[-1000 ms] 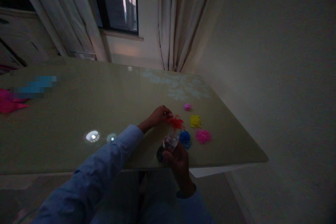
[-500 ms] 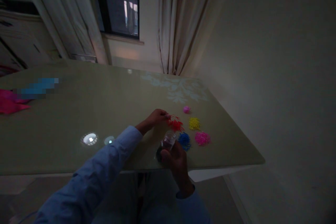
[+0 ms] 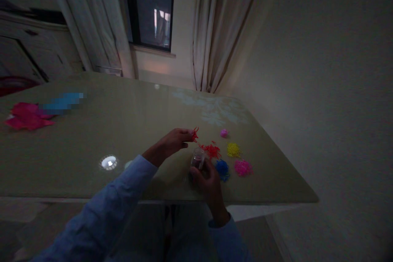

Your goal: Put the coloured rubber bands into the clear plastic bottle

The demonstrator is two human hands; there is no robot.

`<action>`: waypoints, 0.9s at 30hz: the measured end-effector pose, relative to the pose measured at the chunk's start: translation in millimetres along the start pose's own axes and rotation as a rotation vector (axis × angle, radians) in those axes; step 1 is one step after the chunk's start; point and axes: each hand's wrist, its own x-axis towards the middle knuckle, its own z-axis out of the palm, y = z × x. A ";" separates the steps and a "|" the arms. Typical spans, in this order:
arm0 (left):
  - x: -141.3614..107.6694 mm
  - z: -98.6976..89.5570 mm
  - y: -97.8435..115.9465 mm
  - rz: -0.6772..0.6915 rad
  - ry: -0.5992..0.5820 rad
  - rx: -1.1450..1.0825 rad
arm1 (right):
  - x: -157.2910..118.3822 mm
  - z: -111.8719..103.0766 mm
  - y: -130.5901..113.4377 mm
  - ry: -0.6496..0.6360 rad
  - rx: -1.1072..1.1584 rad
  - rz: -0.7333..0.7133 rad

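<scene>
Pinched in the fingers of my left hand (image 3: 173, 142) is a small tuft of thin red strands (image 3: 195, 134), held above the table and left of the red pile (image 3: 211, 150). My right hand (image 3: 210, 184) is wrapped round a small clear jar (image 3: 198, 156), its open mouth facing up; the contents look dark and are hard to make out. Close beside the right hand lies a blue pile (image 3: 222, 168) of similar strands. Further right are a pink pile (image 3: 243, 168) and a yellow pile (image 3: 233, 150). A smaller pink clump (image 3: 224, 133) sits behind them.
The glossy table (image 3: 123, 131) ends at a near edge by my body and slopes off to a right edge beside the wall. A crumpled pink-red item (image 3: 29, 116) and a blurred blue item (image 3: 63, 103) lie at far left. Curtains (image 3: 211, 28) hang beyond the table.
My left hand has lifted a tuft of red strands up and away from the red pile. The jar in my right hand is now more upright. The view has shifted slightly left.
</scene>
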 end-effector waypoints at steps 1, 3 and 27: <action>-4.1 1.7 3.8 0.003 -0.004 -0.022 | 1.0 1.0 -1.1 0.005 -0.023 -0.009; -11.7 5.6 10.4 0.010 -0.022 -0.047 | 2.5 3.2 -2.7 0.017 -0.054 -0.028; -38.8 26.9 8.9 0.134 0.047 0.192 | 6.8 7.2 -1.7 0.020 -0.037 -0.014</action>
